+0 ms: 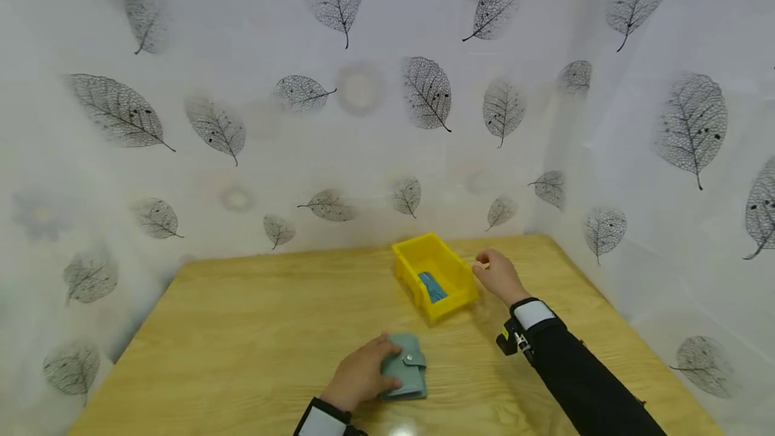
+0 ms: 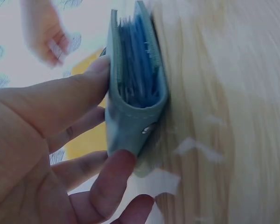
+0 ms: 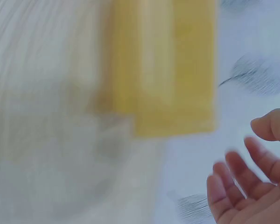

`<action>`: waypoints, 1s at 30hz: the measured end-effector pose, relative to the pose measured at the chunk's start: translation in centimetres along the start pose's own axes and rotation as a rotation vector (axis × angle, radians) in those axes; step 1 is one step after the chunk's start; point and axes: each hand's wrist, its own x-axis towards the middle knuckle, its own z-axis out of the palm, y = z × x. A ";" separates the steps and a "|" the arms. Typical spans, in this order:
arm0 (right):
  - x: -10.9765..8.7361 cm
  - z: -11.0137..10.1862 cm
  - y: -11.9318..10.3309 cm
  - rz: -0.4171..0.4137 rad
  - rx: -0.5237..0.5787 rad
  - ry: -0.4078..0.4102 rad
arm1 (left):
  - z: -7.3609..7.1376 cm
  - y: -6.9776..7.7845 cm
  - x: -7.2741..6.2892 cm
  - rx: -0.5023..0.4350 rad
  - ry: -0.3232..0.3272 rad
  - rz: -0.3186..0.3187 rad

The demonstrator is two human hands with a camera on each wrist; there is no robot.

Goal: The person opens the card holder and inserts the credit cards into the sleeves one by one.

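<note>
A small light-green card wallet [image 1: 409, 372] with a snap strap is at the front middle of the wooden table. My left hand [image 1: 362, 370] grips it from its left side. In the left wrist view, the wallet [image 2: 135, 109] shows its end, with several thin sleeves or cards between its covers; thumb and fingers lie along its sides. My right hand [image 1: 498, 276] holds nothing, its fingers loosely bent. It hovers just right of a yellow plastic bin [image 1: 465, 296], and the right wrist view shows it apart from that bin [image 3: 177, 70].
Inside the bin lies a flat blue-grey item [image 1: 432, 286], perhaps a card. The wooden table [image 1: 254, 328] runs back to a pale curtain [image 1: 260, 160] printed with leaves, which also hangs along both sides.
</note>
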 end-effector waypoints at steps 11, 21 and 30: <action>-0.7 5.7 0.7 0.031 0.091 -0.132 | 0.3 0.4 -1.0 -0.056 -0.105 -0.023; -1.9 8.3 -4.4 0.015 0.174 -0.201 | 0.8 2.1 -0.9 0.000 -0.056 0.045; -1.2 8.0 -5.1 -0.032 0.195 -0.266 | -1.0 0.5 -0.5 -0.047 -0.037 0.083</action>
